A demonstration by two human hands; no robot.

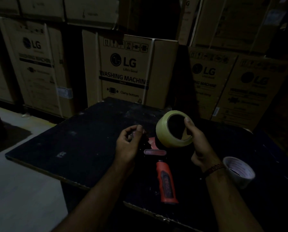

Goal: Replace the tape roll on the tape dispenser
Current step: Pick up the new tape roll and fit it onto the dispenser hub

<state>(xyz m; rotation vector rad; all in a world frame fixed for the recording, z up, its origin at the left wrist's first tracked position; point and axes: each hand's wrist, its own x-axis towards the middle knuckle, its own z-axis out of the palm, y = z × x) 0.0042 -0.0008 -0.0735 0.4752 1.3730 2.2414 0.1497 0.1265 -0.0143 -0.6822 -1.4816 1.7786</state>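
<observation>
A red and black tape dispenser (pixel 166 183) lies on a dark board (pixel 83 141), handle toward me. My left hand (pixel 129 144) grips the dispenser's dark front end, fingers curled over it. My right hand (pixel 198 141) holds a yellowish tape roll (pixel 163 131) just above and right of the dispenser's head, thumb inside the core. The roll is tilted so its hole faces me. A second, whitish roll (pixel 240 173) lies on the board beside my right wrist, looking like a nearly bare core.
The scene is dim. Stacked cardboard washing-machine boxes (pixel 126 71) stand close behind the board and to both sides. Pale floor (pixel 22 190) shows to the left of the board's front-left edge.
</observation>
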